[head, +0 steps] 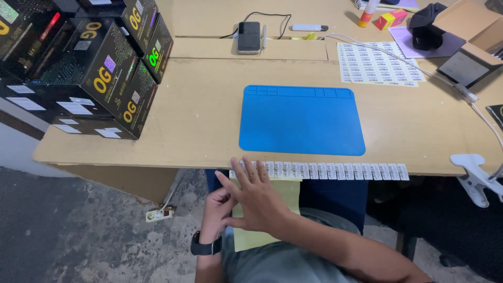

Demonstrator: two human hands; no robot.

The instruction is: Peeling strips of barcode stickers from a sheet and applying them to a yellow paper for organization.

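Note:
My right hand (258, 198) lies flat with fingers spread on a yellow sheet (287, 195) held over my lap, just below the table's front edge. Its fingertips reach the left end of a row of small barcode stickers (335, 171) stuck along that edge. My left hand (216, 209), with a black watch on its wrist, grips the sheet's left side, partly under my right hand. A blue work mat (301, 120) lies bare on the wooden table (199, 126) behind the stickers.
Black printed boxes (89, 73) are stacked at the table's left. At the back are a phone (249, 36) on a cable, a sheet of barcode labels (374, 63) and an open cardboard box (471, 36). A white clamp (474, 175) grips the right edge. A power strip (160, 213) lies on the floor.

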